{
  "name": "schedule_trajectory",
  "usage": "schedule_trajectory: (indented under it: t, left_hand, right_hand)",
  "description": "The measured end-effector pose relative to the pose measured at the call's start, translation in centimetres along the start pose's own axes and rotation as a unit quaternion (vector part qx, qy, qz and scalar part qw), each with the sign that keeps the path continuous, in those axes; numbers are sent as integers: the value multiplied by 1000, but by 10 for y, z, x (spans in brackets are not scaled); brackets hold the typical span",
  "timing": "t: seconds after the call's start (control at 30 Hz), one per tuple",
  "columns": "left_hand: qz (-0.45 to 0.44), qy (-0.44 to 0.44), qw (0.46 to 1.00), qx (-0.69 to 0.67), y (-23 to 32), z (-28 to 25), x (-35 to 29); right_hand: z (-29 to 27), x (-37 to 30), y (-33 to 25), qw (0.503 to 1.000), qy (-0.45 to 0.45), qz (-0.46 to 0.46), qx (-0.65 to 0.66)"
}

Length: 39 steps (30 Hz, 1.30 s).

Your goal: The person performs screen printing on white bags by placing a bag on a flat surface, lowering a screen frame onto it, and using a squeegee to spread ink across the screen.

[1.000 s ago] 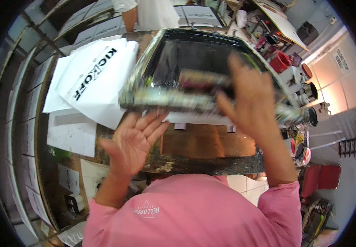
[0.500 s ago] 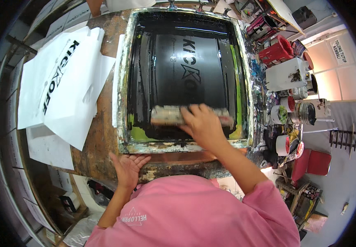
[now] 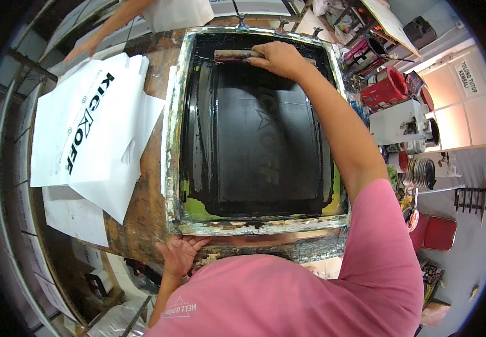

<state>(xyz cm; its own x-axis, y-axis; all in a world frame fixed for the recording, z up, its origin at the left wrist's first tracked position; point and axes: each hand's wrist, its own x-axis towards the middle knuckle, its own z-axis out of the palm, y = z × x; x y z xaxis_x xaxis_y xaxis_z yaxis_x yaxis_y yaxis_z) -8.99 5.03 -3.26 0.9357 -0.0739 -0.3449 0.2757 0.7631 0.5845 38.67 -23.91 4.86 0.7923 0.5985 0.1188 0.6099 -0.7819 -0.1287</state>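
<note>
In the head view, the long, straight wooden squeegee (image 3: 234, 55) is held at twelve o'clock inside the ink-blackened, rectangular screen (image 3: 172, 140), its back wrapped by the curled right hand (image 3: 279, 59). At seven o'clock, the left hand (image 3: 179, 254) is spread palm-up, apparently unladen, by the near edge. Stiff, light, ink-slippery handling is judged likely; mid-back is best gripped.
</note>
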Motion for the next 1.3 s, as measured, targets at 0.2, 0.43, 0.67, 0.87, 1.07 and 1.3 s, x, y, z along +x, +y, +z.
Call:
schedule_trajectory:
  t: [0.2, 0.43, 0.67, 0.87, 1.07, 1.3]
  left_hand:
    - [3, -72, 997, -20, 2, -12, 2]
    - [6, -130, 991, -18, -3, -18, 8]
    - [-5, -204, 976, -76, 7, -8, 10]
    - [83, -322, 938, -99, 76, 105, 3]
    - [300, 39, 558, 773, 72, 119, 58]
    - [219, 102, 407, 881, 1, 56, 71]
  right_hand:
    - [21, -18, -11, 994, 100, -2, -40]
    - [0, -153, -115, 997, 63, 29, -15]
    - [-78, -286, -222, 997, -1, 44, 62]
    - [-166, -257, -240, 974, 217, 21, -68]
    - [-208, -205, -215, 925, 365, -9, -108]
    - [-245, -185, -203, 936, 336, 15, -105]
